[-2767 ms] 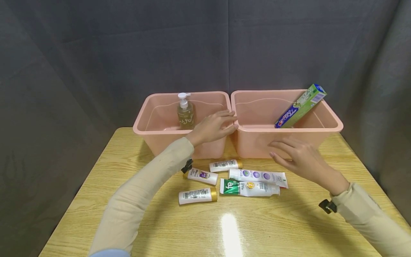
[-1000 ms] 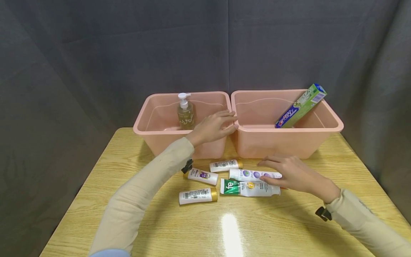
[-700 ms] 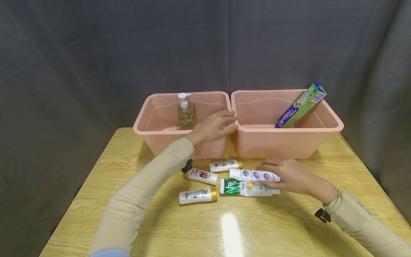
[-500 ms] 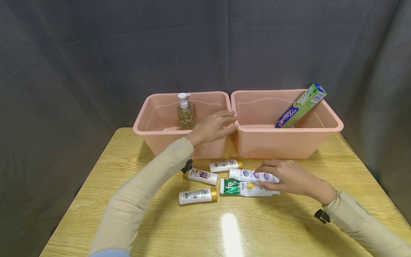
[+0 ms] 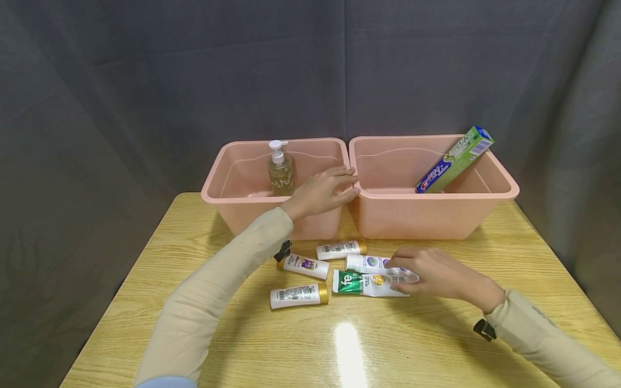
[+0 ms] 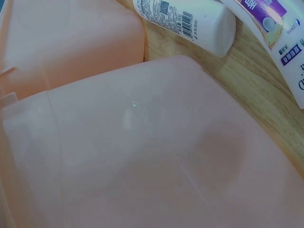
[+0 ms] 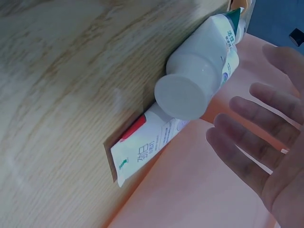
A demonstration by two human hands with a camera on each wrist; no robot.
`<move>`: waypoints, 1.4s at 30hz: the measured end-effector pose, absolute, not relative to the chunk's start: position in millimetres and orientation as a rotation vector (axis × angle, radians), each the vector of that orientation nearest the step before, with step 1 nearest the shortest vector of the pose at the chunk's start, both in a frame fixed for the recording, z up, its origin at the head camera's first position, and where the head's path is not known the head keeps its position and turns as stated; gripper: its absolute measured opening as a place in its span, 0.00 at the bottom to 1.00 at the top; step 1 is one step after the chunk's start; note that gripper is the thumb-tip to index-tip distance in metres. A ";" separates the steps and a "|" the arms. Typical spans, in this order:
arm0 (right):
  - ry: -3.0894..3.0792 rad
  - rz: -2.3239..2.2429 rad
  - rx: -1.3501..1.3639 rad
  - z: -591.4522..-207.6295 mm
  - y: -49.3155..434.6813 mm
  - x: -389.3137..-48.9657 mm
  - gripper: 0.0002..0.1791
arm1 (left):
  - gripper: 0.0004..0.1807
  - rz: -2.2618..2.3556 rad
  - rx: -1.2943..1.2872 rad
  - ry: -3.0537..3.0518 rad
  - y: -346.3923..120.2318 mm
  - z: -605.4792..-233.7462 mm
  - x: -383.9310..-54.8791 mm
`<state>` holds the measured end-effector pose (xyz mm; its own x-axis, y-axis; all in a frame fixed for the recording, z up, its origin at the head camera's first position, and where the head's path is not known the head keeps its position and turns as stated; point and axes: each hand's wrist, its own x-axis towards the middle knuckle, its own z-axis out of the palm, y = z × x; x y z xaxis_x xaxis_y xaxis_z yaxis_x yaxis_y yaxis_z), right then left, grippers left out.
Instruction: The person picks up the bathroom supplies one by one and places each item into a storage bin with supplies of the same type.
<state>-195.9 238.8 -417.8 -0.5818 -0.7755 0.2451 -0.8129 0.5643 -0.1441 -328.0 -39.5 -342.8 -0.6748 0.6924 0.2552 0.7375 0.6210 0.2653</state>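
In the head view, my left hand (image 5: 320, 193) rests at the adjoining rims of the two pink bins, fingers extended. My right hand (image 5: 434, 274) hovers over two toothpaste tubes lying side by side: a green-and-white toothpaste tube (image 5: 378, 285) nearer me and a white toothpaste tube with purple circles (image 5: 370, 262) behind. Its fingers cover their right ends. From the right wrist, the hand (image 7: 280, 166) appears with fingers spread and apart from both tubes; the capped end of the green-and-white tube (image 7: 199, 57) faces the camera.
The left pink bin (image 5: 271, 218) contains a pump bottle (image 5: 281, 175). A toothpaste box (image 5: 453, 161) leans in the right pink bin (image 5: 412, 218). Three small white bottles lie left of the tubes: a front bottle (image 5: 296, 296), a middle bottle (image 5: 305, 265), and a rear bottle (image 5: 338, 250).
My right hand has come down from before the right bin to the tubes, then shifted slightly toward me, over the green-and-white tube. My left hand has stayed still.
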 end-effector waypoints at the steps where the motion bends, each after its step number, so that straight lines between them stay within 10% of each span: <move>1: -2.643 0.368 1.354 -418.3 238.5 -195.6 0.21 | 0.29 -0.534 -1.203 -2.711 -39.6 -342.8 -328.1; 42: -2.715 0.320 1.391 -440.4 228.6 -194.0 0.24 | 0.28 -0.542 -1.208 -2.709 -39.6 -343.0 -328.1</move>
<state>-194.0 228.6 -440.4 -0.5864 -0.7941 0.1599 -0.8095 0.5674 -0.1508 -328.1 -39.6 -343.0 -0.6724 0.6944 0.2563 0.7395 0.6159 0.2715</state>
